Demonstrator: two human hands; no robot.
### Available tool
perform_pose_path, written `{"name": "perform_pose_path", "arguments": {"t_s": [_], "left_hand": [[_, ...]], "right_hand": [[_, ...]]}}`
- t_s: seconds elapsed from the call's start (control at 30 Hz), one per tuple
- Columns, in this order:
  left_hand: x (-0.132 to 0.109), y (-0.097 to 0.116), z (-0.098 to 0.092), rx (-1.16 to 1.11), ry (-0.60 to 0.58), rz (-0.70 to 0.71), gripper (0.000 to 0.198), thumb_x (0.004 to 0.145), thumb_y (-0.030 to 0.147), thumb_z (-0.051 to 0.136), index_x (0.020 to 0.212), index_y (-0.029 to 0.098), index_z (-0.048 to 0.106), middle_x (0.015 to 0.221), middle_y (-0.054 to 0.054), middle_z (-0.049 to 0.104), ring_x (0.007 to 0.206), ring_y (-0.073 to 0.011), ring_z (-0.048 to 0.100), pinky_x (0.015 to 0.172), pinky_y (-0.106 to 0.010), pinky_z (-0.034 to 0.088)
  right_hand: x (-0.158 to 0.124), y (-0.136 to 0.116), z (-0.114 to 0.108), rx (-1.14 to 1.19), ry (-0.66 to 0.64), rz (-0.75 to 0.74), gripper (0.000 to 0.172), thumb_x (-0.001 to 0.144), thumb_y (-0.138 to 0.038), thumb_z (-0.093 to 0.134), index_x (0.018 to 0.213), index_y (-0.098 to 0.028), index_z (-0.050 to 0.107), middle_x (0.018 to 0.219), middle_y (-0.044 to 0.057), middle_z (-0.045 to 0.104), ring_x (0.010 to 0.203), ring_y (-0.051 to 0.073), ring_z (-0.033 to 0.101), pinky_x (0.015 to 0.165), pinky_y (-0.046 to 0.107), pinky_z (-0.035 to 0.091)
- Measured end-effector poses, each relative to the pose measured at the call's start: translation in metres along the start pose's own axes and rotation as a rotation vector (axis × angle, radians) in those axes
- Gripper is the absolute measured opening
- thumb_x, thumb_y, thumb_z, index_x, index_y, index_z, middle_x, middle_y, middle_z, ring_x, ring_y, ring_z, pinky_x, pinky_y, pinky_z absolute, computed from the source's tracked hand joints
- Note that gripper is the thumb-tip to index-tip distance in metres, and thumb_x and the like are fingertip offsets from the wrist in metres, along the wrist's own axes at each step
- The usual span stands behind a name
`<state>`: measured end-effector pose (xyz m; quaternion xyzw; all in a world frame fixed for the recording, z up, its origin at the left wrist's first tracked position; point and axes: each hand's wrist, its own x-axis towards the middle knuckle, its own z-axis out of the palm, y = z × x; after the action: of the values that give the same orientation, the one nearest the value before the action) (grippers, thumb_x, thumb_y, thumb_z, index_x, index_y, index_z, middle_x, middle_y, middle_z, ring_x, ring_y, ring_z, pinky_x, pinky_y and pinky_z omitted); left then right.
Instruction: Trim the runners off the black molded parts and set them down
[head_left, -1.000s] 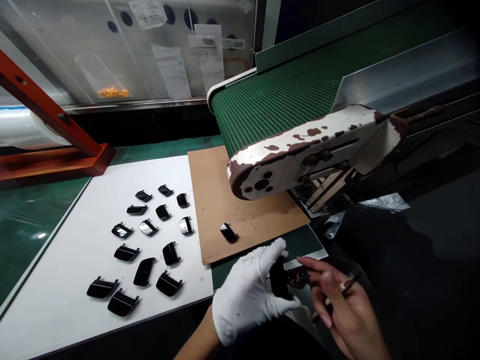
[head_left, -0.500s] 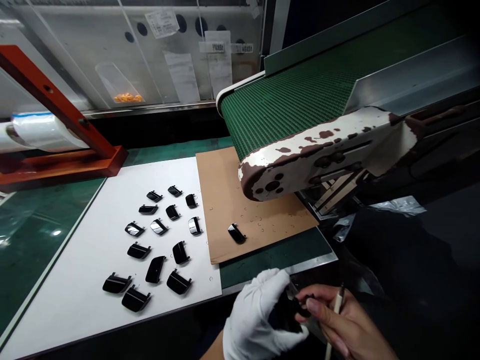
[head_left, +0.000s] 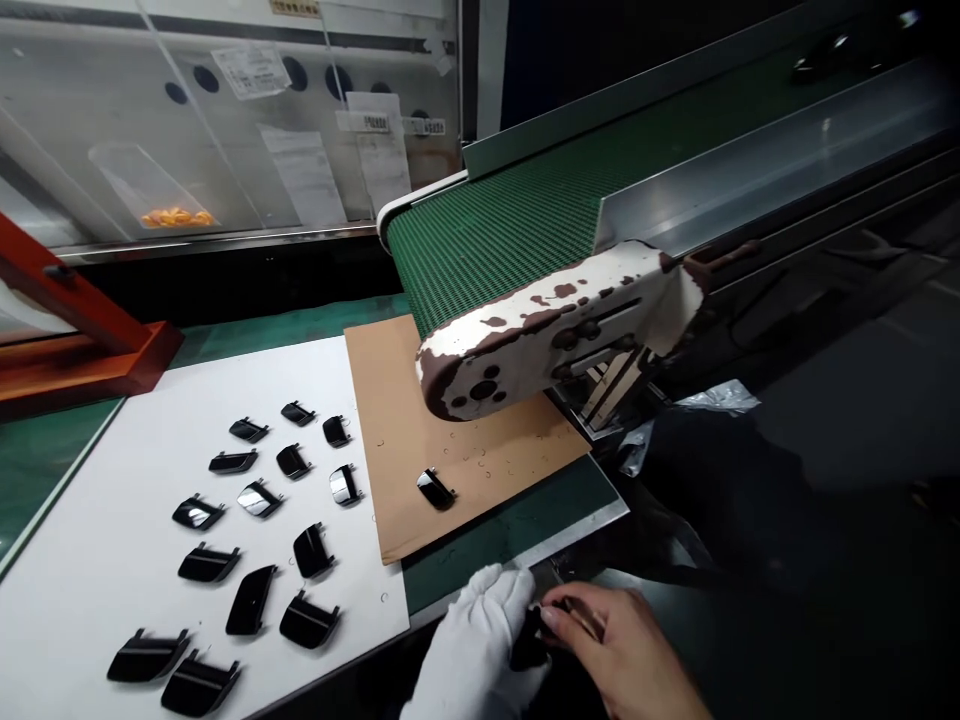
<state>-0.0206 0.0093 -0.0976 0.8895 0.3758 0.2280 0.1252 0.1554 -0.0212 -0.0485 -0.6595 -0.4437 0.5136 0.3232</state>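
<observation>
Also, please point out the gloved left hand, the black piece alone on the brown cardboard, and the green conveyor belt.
Gloved left hand (head_left: 474, 642): head view, back of the hand.
Lone black piece (head_left: 435, 490): head view, on its glossy face.
Green conveyor belt (head_left: 491, 252): head view, textured top.

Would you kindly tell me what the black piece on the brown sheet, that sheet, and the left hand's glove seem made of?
Black piece: probably plastic, glossy, judging by its sharp pale reflection.
Brown sheet: likely cardboard, matt, given its plain tan, shine-free face.
White glove on the left hand: apparently soft fabric, dull, from its rounded folds; the fibre can't be told.
</observation>
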Motion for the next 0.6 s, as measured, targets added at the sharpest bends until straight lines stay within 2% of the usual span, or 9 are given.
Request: {"name": "perform_pose_path", "arguments": {"t_s": [0.07,0.17,0.23,0.4,0.5,0.6], "left_hand": [[0.001,0.004,0.008,0.023,-0.029,-0.009,0.044,0.073,0.019,0.064,0.117,0.014,0.064,0.109,-0.012,0.074,0.101,-0.0278,0.070,0.092,-0.033,0.056],[0.009,0.013,0.013,0.052,-0.063,-0.009,0.044,0.073,0.005,0.053,0.114,0.012,0.067,0.106,-0.013,0.075,0.097,-0.0239,0.071,0.096,-0.029,0.052],[0.017,0.017,0.013,0.068,-0.064,-0.011,0.046,0.072,0.003,0.051,0.115,0.010,0.067,0.107,-0.015,0.074,0.099,-0.0240,0.070,0.097,-0.029,0.051],[0.032,0.028,0.014,0.098,-0.051,-0.024,0.049,0.071,0.017,0.060,0.119,0.015,0.065,0.102,-0.013,0.075,0.102,-0.0289,0.067,0.093,-0.031,0.053],[0.043,0.039,0.013,0.138,-0.120,0.013,0.050,0.070,0.013,0.058,0.119,0.012,0.065,0.097,-0.013,0.075,0.101,-0.0287,0.068,0.093,-0.030,0.054],[0.063,0.045,0.004,0.181,-0.191,0.037,0.051,0.070,0.003,0.055,0.120,0.004,0.063,0.093,-0.016,0.074,0.097,-0.0304,0.069,0.098,-0.037,0.052]], "right_hand": [[-0.007,0.001,0.004,-0.214,0.073,-0.082,0.016,0.079,-0.031,0.062,0.082,-0.024,0.077,0.068,0.005,0.075,0.056,0.020,0.066,0.051,0.025,0.045],[-0.013,-0.003,0.004,-0.417,0.125,-0.129,0.022,0.076,-0.022,0.059,0.089,-0.029,0.077,0.077,0.006,0.078,0.069,0.025,0.072,0.059,0.028,0.049],[-0.015,-0.009,-0.002,-0.449,0.162,-0.134,0.024,0.077,-0.021,0.058,0.090,-0.029,0.076,0.077,0.005,0.078,0.068,0.025,0.073,0.058,0.027,0.049],[-0.020,-0.023,-0.025,-0.450,0.230,-0.129,0.023,0.083,-0.030,0.054,0.085,-0.027,0.077,0.065,0.003,0.076,0.055,0.021,0.070,0.050,0.025,0.046],[-0.024,-0.024,-0.029,-0.458,0.250,-0.149,0.023,0.084,-0.033,0.053,0.084,-0.029,0.076,0.066,0.004,0.076,0.057,0.022,0.071,0.050,0.025,0.047],[-0.032,-0.022,-0.025,-0.477,0.318,-0.174,0.024,0.085,-0.034,0.051,0.084,-0.029,0.075,0.066,0.003,0.076,0.057,0.023,0.071,0.050,0.027,0.047]]}}
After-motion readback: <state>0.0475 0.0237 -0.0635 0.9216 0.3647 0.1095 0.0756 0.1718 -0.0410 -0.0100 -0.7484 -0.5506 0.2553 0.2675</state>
